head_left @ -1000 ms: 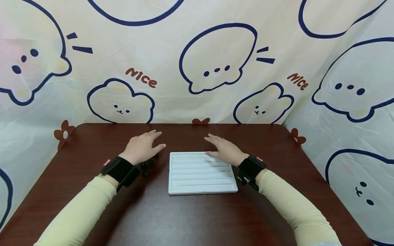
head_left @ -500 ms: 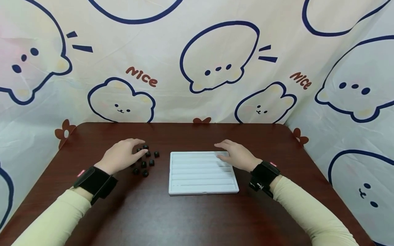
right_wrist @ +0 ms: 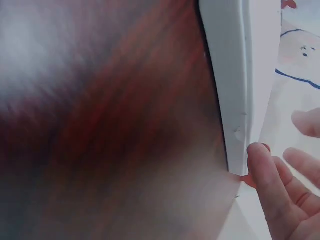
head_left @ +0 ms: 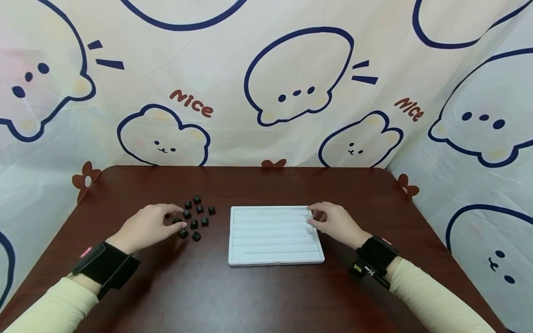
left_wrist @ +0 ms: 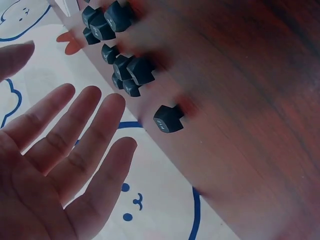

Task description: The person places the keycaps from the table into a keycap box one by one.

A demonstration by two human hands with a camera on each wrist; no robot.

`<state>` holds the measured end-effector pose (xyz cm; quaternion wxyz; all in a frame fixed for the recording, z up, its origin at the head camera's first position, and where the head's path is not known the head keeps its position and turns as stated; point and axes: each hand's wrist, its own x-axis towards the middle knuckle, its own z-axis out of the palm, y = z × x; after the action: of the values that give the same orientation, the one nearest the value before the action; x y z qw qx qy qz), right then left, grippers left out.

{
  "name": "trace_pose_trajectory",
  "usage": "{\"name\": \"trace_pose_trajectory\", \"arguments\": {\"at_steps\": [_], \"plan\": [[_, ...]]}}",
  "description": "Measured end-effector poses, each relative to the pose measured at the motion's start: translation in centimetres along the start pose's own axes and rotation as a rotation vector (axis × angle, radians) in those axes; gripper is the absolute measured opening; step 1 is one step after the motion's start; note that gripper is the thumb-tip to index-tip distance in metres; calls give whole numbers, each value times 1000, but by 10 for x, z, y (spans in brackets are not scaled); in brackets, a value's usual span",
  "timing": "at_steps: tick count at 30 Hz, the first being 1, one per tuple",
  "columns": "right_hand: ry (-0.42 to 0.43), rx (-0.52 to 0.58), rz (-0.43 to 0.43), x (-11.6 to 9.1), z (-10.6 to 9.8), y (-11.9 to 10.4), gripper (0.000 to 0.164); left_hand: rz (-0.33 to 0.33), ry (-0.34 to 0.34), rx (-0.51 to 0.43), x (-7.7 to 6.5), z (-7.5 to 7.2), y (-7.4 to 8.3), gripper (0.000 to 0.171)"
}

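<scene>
Several small black keycaps (head_left: pixel 194 224) lie loosely grouped on the table, left of the white tray. In the left wrist view a lone keycap (left_wrist: pixel 168 119) with pale lettering sits apart from the others. My left hand (head_left: pixel 143 226) hovers at the left side of the group, thumb and fingers spread around nothing, hiding part of it in the head view. The flat white tray (head_left: pixel 272 236) has ridged rows across it. My right hand (head_left: pixel 339 224) is at its far right corner, fingers loosely bent; in the right wrist view a fingertip (right_wrist: pixel 260 152) is right at the tray's edge.
The dark brown wooden table (head_left: pixel 266 300) carries the tray near its middle. Behind it and to the sides hangs a pale curtain (head_left: pixel 233 138) printed with cartoon animals. Each wrist wears a black strap (head_left: pixel 106 268).
Both hands have moved apart and lowered. The left hand has drawn back leftward, uncovering the keycaps; the right has moved to the tray's right edge. Tray and keycaps stay in place.
</scene>
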<state>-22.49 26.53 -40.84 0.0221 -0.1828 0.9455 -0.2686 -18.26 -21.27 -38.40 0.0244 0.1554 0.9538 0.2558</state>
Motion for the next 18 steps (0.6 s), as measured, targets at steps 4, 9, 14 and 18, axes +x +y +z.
{"name": "trace_pose_trajectory", "arguments": {"at_steps": [4, 9, 14, 18], "plan": [[-28, 174, 113, -3, 0, 7, 33, 2, -16, -17, -4, 0, 0, 35], [-81, 285, 215, -4, 0, 11, 39, 5, -66, -51, -7, 3, 1, 31], [-112, 357, 269, -6, 1, 16, 47, -3, -89, -81, -9, 11, 0, 32], [-137, 411, 289, -9, 1, 15, 55, -9, -111, -80, -8, 15, -1, 32]]}}
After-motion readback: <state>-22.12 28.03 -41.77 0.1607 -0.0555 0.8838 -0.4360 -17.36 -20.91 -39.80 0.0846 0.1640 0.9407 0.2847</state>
